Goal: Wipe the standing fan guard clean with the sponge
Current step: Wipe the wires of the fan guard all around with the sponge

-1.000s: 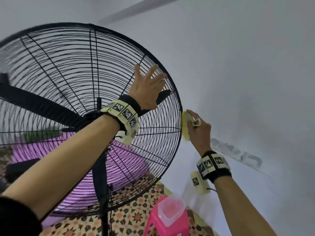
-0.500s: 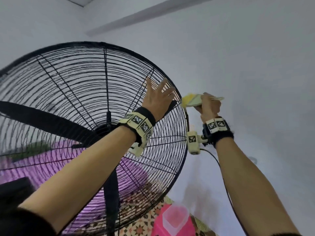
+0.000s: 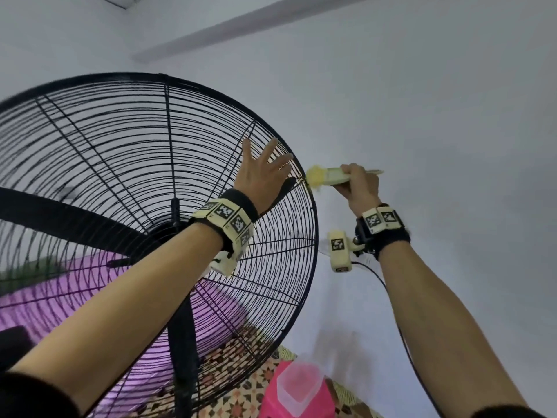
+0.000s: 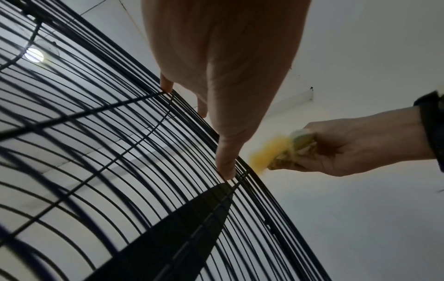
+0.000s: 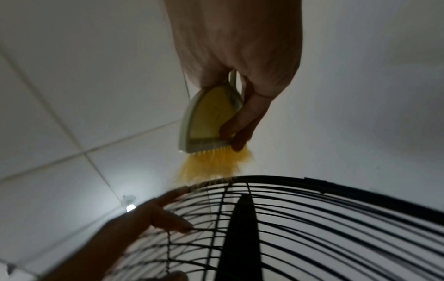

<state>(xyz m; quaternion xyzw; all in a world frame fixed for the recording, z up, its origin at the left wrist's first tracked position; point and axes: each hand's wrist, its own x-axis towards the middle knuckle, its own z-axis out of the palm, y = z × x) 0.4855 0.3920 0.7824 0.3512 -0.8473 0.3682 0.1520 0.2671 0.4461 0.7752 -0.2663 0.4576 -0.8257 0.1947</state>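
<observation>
The standing fan's black wire guard (image 3: 120, 164) fills the left of the head view, with a dark blade (image 5: 242, 237) behind the wires. My left hand (image 3: 262, 173) lies flat on the guard's upper right, fingers spread, and its fingertips (image 4: 225, 167) touch the wires near the rim. My right hand (image 3: 358, 185) grips a small pale hand brush (image 3: 328, 176) with yellow bristles. The bristles (image 5: 211, 167) touch the guard's outer rim (image 5: 312, 182) just right of my left hand. No sponge is in view.
A white wall (image 3: 452, 116) stands close behind the fan on the right. Low down, a pink stool (image 3: 289, 402) carries a translucent container (image 3: 298, 384) on a patterned floor (image 3: 235, 396). The fan's black pole (image 3: 184, 342) runs down at centre. A cable hangs from my right wrist.
My right hand has climbed the rim from the guard's right side to its upper right, turning the brush level. The view has tilted up. My left hand stays pressed on the guard.
</observation>
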